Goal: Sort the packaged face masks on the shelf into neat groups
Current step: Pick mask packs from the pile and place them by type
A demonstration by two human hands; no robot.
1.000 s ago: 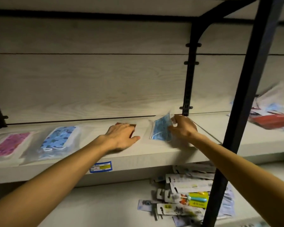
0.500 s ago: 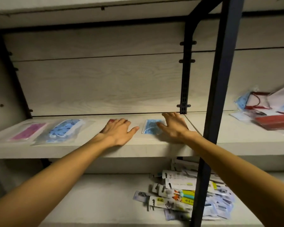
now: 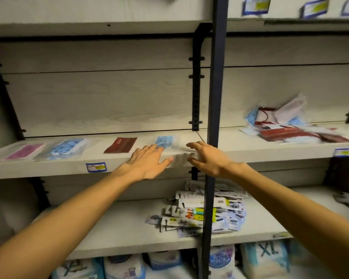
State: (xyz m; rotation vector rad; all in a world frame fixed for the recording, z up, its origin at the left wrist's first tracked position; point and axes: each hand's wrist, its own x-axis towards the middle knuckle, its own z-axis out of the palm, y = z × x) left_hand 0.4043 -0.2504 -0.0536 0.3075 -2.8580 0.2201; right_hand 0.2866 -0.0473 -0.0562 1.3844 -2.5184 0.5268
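Four mask packets are lying in a row on the middle shelf point(image 3: 48, 168), left of centre in the frame: a pink packet point(image 3: 24, 151), a blue patterned packet point(image 3: 69, 149), a dark red packet point(image 3: 121, 144) and a light blue packet point(image 3: 164, 141), each well apart from the next. The left hand point(image 3: 147, 163) is hovering at the shelf's front edge with fingers spread, its tips just beside the light blue packet, gripping nothing. The right hand point(image 3: 207, 160) is hanging open beside it, fingers loosely apart and blurred, also holding nothing. At the right of the frame, past the dark upright post point(image 3: 215, 97), an unsorted heap of masks point(image 3: 286, 127) is lying tumbled. By my reading, the laying-out step is in hand with a packet just placed. The next move calls for reaching right round the post and picking one packet from the heap to match a group.
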